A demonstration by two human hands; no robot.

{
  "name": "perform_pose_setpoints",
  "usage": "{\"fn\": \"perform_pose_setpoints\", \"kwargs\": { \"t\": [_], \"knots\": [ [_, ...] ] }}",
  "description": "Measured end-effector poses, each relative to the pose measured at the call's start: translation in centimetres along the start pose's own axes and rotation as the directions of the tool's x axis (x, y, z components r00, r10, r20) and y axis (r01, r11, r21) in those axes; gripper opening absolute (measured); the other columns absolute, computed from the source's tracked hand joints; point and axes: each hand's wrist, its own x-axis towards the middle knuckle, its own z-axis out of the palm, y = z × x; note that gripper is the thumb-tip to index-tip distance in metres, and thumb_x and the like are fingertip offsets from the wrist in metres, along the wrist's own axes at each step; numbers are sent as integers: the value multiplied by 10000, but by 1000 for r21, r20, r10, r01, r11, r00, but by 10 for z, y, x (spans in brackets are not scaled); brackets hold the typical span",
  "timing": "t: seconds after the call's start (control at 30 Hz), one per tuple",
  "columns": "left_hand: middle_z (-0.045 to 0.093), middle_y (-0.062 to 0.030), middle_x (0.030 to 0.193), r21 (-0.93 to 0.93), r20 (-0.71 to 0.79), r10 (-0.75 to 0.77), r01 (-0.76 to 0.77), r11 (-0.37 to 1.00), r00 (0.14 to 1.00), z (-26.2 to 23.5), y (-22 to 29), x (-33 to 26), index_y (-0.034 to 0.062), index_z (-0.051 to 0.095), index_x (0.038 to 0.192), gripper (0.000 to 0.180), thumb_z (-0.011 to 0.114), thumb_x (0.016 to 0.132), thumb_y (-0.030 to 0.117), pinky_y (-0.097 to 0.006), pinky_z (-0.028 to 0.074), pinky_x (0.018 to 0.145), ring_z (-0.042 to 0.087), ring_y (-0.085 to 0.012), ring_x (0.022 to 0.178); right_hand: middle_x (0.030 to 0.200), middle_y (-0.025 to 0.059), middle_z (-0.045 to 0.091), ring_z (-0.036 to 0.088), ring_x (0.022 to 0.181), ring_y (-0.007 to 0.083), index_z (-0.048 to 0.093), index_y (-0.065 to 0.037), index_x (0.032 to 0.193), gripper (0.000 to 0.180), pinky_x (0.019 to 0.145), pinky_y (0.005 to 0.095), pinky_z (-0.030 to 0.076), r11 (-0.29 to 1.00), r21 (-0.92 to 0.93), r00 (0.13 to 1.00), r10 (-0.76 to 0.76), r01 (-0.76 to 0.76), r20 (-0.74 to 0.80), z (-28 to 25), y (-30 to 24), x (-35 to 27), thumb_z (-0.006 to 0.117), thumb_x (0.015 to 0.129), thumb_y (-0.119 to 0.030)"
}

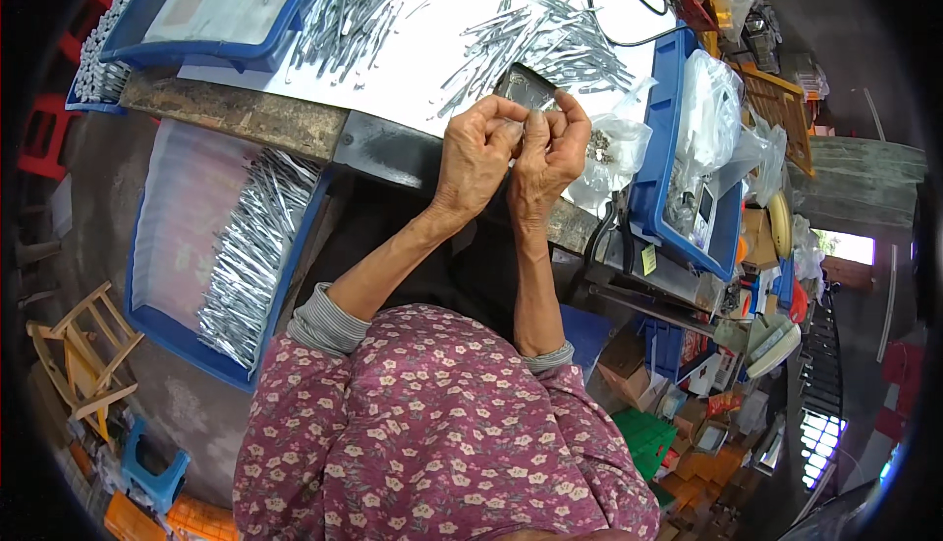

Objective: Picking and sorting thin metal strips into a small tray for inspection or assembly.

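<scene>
Pinching: left hand point(478, 153) and right hand point(550, 153), pressed together, fingertips nipping one small metal piece point(524, 127).
Place: above the white table's point(442, 60) near edge.
Beside: metal strip pile point(550, 40) just beyond.

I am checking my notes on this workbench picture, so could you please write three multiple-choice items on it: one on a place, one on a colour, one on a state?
1. Where is the tray of stacked metal strips?
A. Low on the person's left
B. On the white tabletop
C. Far right

2. What colour is that tray?
A. Red
B. Blue
C. Green

3. How are the left hand and right hand?
A. Far apart
B. Flat on the table
C. Together, pinching a small metal piece

Answers: 1 A, below the table edge; 2 B, blue rim; 3 C, fingertips meet.
</scene>
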Motion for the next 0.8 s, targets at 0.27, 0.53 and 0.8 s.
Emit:
{"fn": "perform_pose_setpoints", "kwargs": {
  "t": [0.27, 0.53, 0.8],
  "knots": [
    [596, -71, 606, 101, -22, 89, -86, 991, 996, 4, -10, 3, -48, 546, 833, 84, 493, 810, 13, -224, 432, 503, 529, -69, 546, 613, -7, 382, 370, 547, 60, 453, 87, 1076, 251, 475, 206, 319, 993, -112, 999, -27, 22, -36, 4, -4, 1, 466, 845, -11],
    [526, -43, 540, 218, 55, 99, -109, 970, 994, -4, -6, 18, -43, 534, 820, 104, 457, 801, 24, -242, 387, 456, 457, -72, 472, 671, 31, 472, 428, 589, 96, 465, 72, 1107, 276, 530, 241, 372, 995, -77, 996, 61, -56, 62, 0, 11, 14, 435, 880, -83],
    [566, -130, 614, 901, 152, 417, -300, 315, 896, -40, 12, 104, 21, 518, 965, 215, 396, 792, 57, -347, 438, 487, 574, -245, 558, 654, 15, 455, 429, 586, 96, 486, 61, 1076, 264, 529, 241, 375, 998, -47, 986, 57, -50, 154, -16, -1, 8, 494, 832, -39]
  ]
}}
